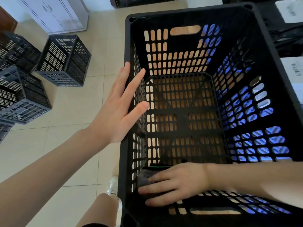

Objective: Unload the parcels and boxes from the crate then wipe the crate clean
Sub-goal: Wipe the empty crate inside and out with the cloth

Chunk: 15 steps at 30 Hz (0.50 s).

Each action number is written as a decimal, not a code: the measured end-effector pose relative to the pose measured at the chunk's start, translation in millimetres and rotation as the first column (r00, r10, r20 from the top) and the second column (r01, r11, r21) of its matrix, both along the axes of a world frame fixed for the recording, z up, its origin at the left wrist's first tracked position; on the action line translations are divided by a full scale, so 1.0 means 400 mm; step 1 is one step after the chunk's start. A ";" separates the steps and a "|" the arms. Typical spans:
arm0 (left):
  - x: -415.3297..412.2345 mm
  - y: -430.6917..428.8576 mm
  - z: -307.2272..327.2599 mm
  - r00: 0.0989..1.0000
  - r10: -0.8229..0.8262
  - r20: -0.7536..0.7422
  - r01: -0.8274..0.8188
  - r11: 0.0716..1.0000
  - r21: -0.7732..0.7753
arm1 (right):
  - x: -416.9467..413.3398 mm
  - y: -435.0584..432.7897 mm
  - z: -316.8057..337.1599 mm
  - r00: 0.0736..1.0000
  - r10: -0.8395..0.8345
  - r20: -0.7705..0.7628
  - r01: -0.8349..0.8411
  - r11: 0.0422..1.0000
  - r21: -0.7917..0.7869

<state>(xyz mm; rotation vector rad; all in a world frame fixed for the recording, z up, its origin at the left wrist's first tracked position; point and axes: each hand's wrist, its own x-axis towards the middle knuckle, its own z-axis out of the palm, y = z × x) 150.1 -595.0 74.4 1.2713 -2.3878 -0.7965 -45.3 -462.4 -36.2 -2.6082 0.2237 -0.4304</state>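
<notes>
Crate point(188, 17), black, slotted, fills centre and right of view. My left hand point(118, 108) lies flat against its left rim, fingers straight, gripping nothing. My right hand point(173, 182) reaches into near-left corner, fingers laid straight over grey cloth point(143, 180), pressing it to near wall. Spare crates point(64, 59) stacked far left; labelled white parcels point(291, 69) right.

The person's left hand point(118, 110), at the middle left of the frame, and right hand point(175, 182), at the lower middle, are both bare. Short nails show on the right hand's fingertips point(142, 191). The left forearm point(54, 163), in the lower left, and the right forearm point(255, 179), at the lower right, are unsleeved as far as the frame edges. At the bottom, a bare leg point(100, 210) shows beyond a dark hem point(93, 225), with a white shoe point(113, 185) just above it in the frame.
</notes>
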 end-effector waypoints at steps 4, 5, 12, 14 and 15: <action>0.000 0.000 0.000 1.000 -0.002 0.000 0.002 1.000 0.006 | 0.006 0.021 0.072 0.987 -0.019 0.157 0.024 0.999 -0.030; 0.000 0.000 0.000 1.000 -0.002 -0.002 0.002 1.000 0.006 | 0.006 0.017 0.078 0.988 -0.015 0.156 0.021 0.999 -0.034; 0.000 -0.001 0.001 1.000 -0.005 0.000 0.005 1.000 -0.001 | 0.020 -0.009 -0.013 0.999 0.032 0.015 -0.032 0.999 -0.019; 0.000 -0.002 0.001 1.000 -0.007 0.000 0.007 1.000 -0.002 | 0.016 -0.016 -0.053 0.995 0.052 -0.084 -0.051 0.999 0.020; 0.000 -0.002 0.000 1.000 -0.006 0.001 0.006 1.000 -0.003 | 0.016 -0.017 -0.071 0.990 0.055 -0.128 -0.049 0.998 0.047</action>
